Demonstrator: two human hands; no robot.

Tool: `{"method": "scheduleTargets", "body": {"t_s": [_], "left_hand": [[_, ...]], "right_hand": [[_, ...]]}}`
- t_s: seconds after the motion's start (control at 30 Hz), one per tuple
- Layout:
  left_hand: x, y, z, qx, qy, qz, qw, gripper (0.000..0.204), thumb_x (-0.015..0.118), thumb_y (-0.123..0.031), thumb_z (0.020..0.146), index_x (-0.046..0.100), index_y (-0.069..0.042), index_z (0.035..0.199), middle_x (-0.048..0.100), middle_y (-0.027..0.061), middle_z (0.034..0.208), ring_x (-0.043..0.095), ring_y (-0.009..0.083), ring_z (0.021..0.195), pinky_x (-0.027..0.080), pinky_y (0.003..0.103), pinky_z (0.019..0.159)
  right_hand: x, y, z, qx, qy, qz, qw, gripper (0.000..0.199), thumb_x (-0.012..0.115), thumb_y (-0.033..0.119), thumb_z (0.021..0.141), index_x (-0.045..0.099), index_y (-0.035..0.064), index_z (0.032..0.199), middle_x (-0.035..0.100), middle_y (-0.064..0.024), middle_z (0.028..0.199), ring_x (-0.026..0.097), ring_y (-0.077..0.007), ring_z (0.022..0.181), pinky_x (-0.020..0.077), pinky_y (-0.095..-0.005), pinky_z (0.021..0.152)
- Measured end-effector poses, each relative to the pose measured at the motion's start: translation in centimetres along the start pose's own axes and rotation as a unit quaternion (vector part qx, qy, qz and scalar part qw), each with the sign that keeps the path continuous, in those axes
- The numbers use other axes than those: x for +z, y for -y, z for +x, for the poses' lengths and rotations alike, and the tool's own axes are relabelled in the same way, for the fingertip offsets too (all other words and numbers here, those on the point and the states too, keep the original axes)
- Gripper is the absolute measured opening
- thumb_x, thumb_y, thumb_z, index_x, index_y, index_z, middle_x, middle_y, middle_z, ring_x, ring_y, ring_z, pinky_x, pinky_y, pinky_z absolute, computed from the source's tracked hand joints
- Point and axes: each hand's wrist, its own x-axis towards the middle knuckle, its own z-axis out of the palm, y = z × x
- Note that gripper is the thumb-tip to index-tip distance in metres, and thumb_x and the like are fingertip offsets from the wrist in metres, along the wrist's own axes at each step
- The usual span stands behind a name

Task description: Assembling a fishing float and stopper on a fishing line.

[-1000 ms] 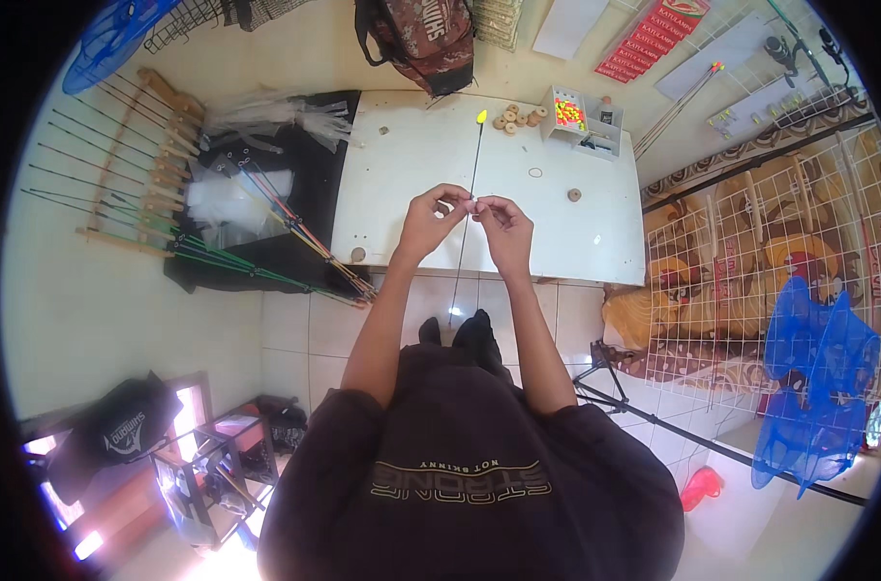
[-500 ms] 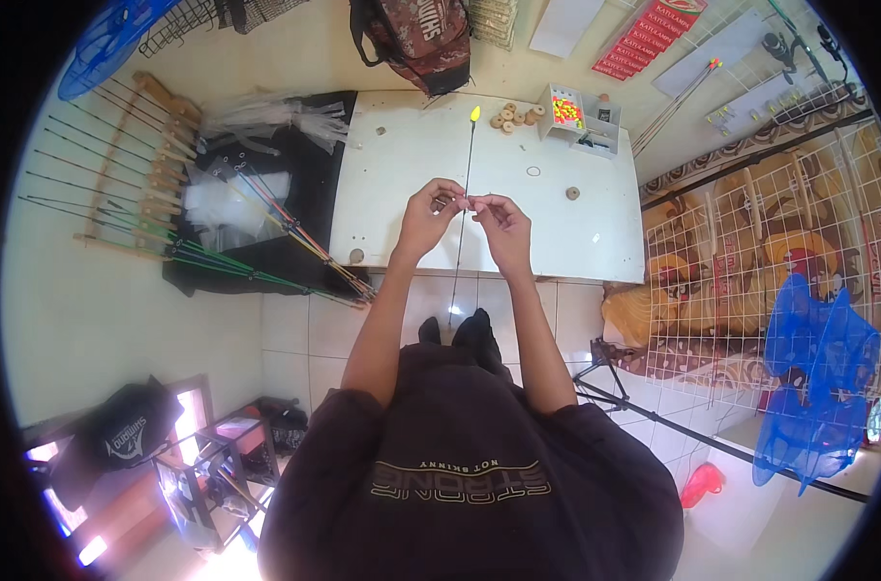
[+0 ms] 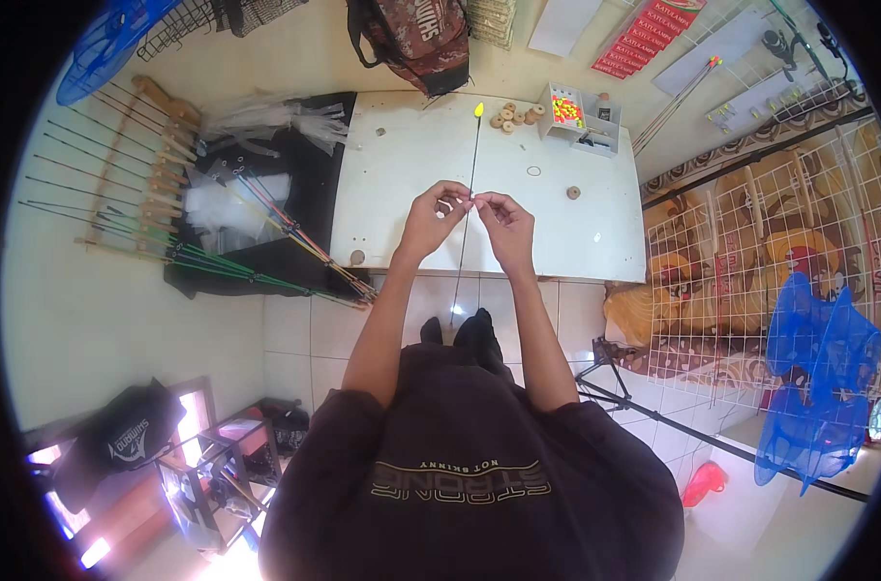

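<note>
The thin dark rod (image 3: 474,155), lying across the white table (image 3: 402,155) and past its near edge, should handle as light, flexible and fragile — grip mid-length, where the left hand (image 3: 429,219) pinches it closed — the right hand's (image 3: 507,227) fingertips converge there, hold indiscernible.

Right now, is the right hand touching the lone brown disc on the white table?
Apart. The head view shows a stretch of white table between the right hand and the brown disc.
</note>
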Motion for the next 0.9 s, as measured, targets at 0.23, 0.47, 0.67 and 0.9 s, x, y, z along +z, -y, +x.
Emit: {"method": "scheduleTargets", "body": {"t_s": [0.23, 0.47, 0.67, 0.9], "left_hand": [[0.0, 0.2, -0.1, -0.016, 0.000, 0.030, 0.999, 0.016, 0.066, -0.011, 0.084, 0.064, -0.003, 0.098, 0.065, 0.0015, 0.089, 0.057, 0.0082, 0.079, 0.044, 0.024, 0.071], [-0.1, 0.1, -0.2, -0.028, 0.007, 0.049, 0.998, 0.016, 0.067, -0.015, 0.083, 0.066, -0.006, 0.095, 0.068, 0.0018, 0.087, 0.059, 0.0102, 0.079, 0.044, 0.025, 0.069], [-0.4, 0.7, -0.2, -0.034, 0.019, 0.021, 0.999, 0.011, 0.065, -0.009, 0.084, 0.064, -0.002, 0.093, 0.067, 0.0043, 0.088, 0.058, 0.0102, 0.081, 0.045, 0.026, 0.074], [0.0, -0.6, -0.7, -0.041, 0.043, 0.013, 0.998, 0.016, 0.068, -0.009, 0.081, 0.064, -0.004, 0.095, 0.066, 0.0016, 0.090, 0.058, 0.0093, 0.083, 0.044, 0.024, 0.070]], "right_hand": [[-0.2, -1.0, 0.4, 0.020, -0.035, -0.025, 0.999, 0.015, 0.063, 0.006, 0.087, 0.064, -0.0036, 0.098, 0.066, -0.0074, 0.090, 0.060, -0.0099, 0.082, 0.0483, -0.0230, 0.077], [0.0, -0.8, 0.1, 0.029, -0.048, -0.009, 0.998, 0.016, 0.062, 0.007, 0.087, 0.063, -0.0047, 0.098, 0.065, -0.0072, 0.089, 0.060, -0.0108, 0.082, 0.0494, -0.0238, 0.076], [0.3, -0.6, -0.2, 0.016, -0.040, 0.000, 0.999, 0.013, 0.061, 0.008, 0.088, 0.062, -0.0038, 0.095, 0.064, -0.0062, 0.086, 0.059, -0.0109, 0.079, 0.0492, -0.0243, 0.073], [0.2, -0.6, -0.5, 0.018, -0.046, -0.001, 0.999, 0.012, 0.058, 0.006, 0.089, 0.060, -0.0040, 0.095, 0.064, -0.0065, 0.085, 0.060, -0.0114, 0.080, 0.0487, -0.0243, 0.073]]}}
